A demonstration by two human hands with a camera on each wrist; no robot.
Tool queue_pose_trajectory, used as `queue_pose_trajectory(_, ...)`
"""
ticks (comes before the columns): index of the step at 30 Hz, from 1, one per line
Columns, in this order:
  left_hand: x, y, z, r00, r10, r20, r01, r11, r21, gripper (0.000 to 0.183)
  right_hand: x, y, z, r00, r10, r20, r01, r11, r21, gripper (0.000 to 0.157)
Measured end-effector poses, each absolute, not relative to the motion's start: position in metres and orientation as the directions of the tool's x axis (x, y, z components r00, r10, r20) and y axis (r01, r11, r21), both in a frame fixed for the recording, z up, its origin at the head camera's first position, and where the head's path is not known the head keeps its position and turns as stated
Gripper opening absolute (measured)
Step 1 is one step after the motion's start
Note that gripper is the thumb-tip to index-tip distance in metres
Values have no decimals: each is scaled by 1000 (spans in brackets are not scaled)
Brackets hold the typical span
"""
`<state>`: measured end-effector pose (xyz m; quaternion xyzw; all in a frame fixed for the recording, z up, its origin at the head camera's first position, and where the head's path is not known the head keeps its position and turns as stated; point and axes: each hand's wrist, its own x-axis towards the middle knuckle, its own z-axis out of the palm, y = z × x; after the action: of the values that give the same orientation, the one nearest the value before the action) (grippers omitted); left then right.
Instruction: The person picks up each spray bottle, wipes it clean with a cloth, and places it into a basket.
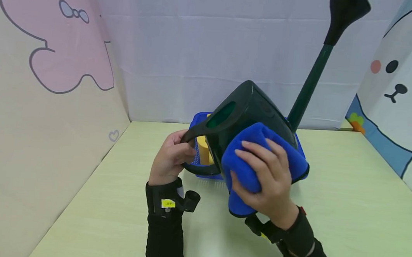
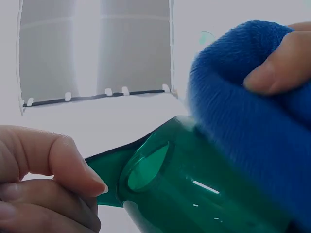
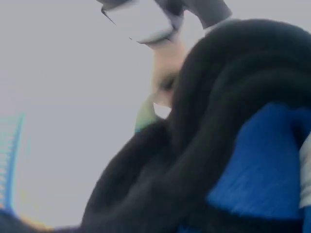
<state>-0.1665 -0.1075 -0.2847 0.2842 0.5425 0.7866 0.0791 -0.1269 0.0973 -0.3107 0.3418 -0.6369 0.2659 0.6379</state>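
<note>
A dark green watering can (image 1: 252, 103) is held up, tilted, its long spout (image 1: 311, 81) rising to the upper right and ending in a flared black head (image 1: 346, 15). My left hand (image 1: 173, 156) grips its handle (image 1: 197, 132); in the left wrist view thumb and fingers curl round the green handle. With my right hand (image 1: 268, 178) I hold a bunched blue cloth (image 1: 246, 154) with dark edging against the can's side. The cloth (image 2: 243, 107) overlaps the can's body (image 2: 204, 179) in the left wrist view. Blurred cloth folds (image 3: 262, 165) fill much of the right wrist view.
Behind the can a blue basket (image 1: 198, 118) stands on the pale table (image 1: 118, 209), with something yellow (image 1: 202, 149) inside. A white sheet (image 1: 209, 59) hangs at the back; side panels carry cartoon figures. Both wrists wear black camera straps.
</note>
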Motion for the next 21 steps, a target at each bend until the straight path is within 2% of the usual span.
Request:
queue_pose_trajectory(2, -167, -107, -285, -830, 424, 361, 184, -404, 896, 18, -127, 89, -317, 52, -207, 977, -751, 636, 175, 38)
queue_pose_trajectory(6, -169, -104, -288, -829, 416, 374, 190, -420, 887, 9, -127, 78, -329, 6, -412, 911, -722, 628, 289, 40)
queue_pose_trajectory(10, -170, -103, -288, -827, 420, 375, 184, -428, 885, 9, -129, 79, -332, -30, -484, 875, -722, 616, 316, 42)
queue_pose_trajectory(13, -170, -101, -287, -831, 426, 359, 168, -423, 890, 12, -131, 85, -329, -18, -412, 911, -736, 622, 266, 43)
queue_pose_trajectory(17, -170, -98, -286, -835, 430, 344, 155, -416, 896, 13, -136, 99, -320, 33, -178, 983, -787, 602, 135, 39)
queue_pose_trajectory(19, -169, -97, -285, -832, 434, 346, 157, -415, 896, 14, -137, 109, -314, 23, -52, 998, -825, 563, 49, 39)
queue_pose_trajectory(21, -168, -97, -284, -825, 442, 352, 160, -414, 896, 15, -138, 119, -309, -19, 66, 998, -868, 493, -49, 42)
